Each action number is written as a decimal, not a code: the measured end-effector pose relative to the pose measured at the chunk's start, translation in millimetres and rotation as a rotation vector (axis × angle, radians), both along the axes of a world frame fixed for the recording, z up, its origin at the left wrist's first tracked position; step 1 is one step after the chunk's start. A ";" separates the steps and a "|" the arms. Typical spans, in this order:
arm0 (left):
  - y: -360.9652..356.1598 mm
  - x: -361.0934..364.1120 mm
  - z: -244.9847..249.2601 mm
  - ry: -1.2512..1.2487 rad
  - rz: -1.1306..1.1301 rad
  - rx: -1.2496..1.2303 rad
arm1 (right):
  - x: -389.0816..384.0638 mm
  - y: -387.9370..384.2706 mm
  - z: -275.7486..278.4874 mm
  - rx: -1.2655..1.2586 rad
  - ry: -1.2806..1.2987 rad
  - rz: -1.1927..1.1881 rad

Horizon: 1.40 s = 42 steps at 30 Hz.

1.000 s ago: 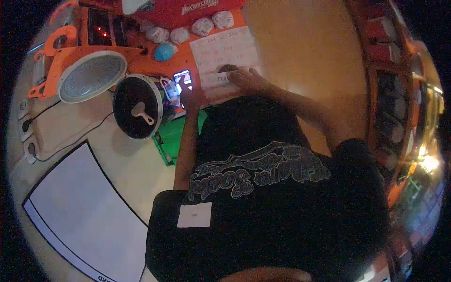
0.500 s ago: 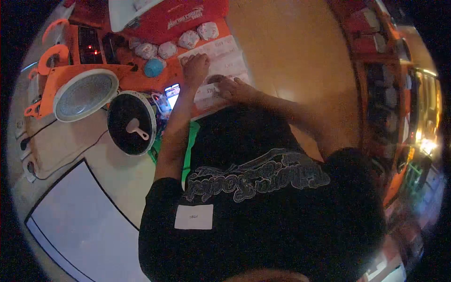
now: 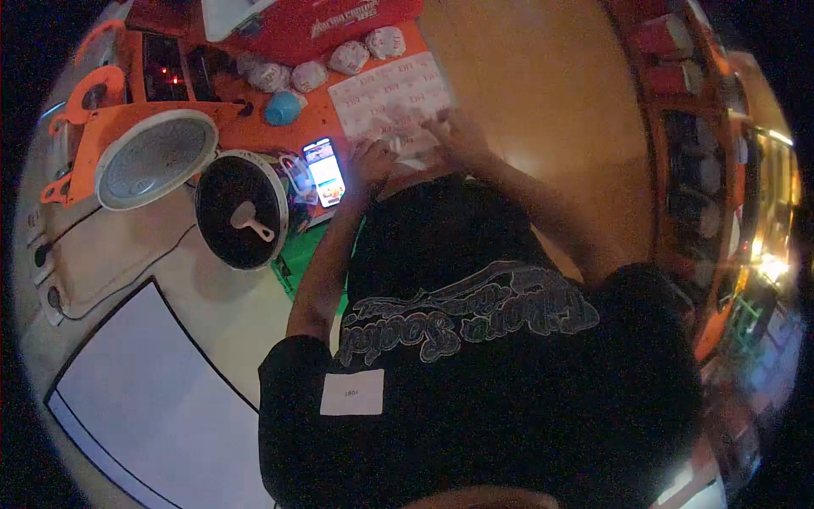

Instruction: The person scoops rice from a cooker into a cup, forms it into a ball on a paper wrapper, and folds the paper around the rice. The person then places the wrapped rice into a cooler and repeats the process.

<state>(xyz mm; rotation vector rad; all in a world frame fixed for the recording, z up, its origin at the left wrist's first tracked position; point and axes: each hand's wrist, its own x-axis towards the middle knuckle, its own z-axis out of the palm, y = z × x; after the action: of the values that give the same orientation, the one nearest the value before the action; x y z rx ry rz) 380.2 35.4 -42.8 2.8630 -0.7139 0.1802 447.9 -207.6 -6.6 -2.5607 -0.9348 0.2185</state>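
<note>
A printed wrapping paper sheet (image 3: pixel 381 97) lies flat on the orange table. At its near edge is a folded, crumpled part of paper (image 3: pixel 411 157), between my two hands. My left hand (image 3: pixel 371 165) has its fingers curled at the left side of this fold. At the right side is my right hand (image 3: pixel 458 140), its fingers smeared by motion over the paper. Whatever lies inside the fold is hidden. A lit phone (image 3: pixel 324 174) rests just left of my left hand.
Several wrapped round bundles (image 3: pixel 348 58) line up behind the sheet, beside a blue crumpled item (image 3: pixel 284 108) and a red box (image 3: pixel 339 21). Toward the left are a round lid (image 3: pixel 157 159) and a dark pan (image 3: pixel 229 195) holding a pale spatula (image 3: pixel 252 220).
Both hands have drawn closer to my body, the left one down off the sheet's upper part. The dark round item on the paper is no longer visible, and the near paper is now folded.
</note>
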 end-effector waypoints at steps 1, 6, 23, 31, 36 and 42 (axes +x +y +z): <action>1.4 -1.3 0.2 0.000 0.005 -0.001 | 5.6 -6.7 -7.4 0.167 -0.265 -0.013; 7.1 -6.7 -1.6 0.025 0.009 -0.055 | 57.4 -46.3 -30.1 -0.343 -0.082 -0.146; 37.1 -20.1 12.0 -0.138 0.457 -0.552 | 16.3 47.1 -20.3 -0.185 0.026 0.568; 8.4 13.2 25.9 0.163 0.212 -0.367 | 11.7 44.2 -35.0 -0.245 0.018 0.595; 28.7 -11.4 -33.0 -0.026 0.042 -0.113 | 11.7 40.7 3.5 -0.443 0.210 0.593; 21.9 -24.7 -20.8 -0.002 0.103 -0.253 | 1.7 26.2 -60.3 0.021 0.274 0.412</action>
<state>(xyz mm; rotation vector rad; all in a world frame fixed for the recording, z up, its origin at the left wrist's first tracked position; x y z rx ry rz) 355.4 57.3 -63.6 2.6579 -0.5038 0.2677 449.6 -181.4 -66.9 -2.2175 -1.3304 0.6532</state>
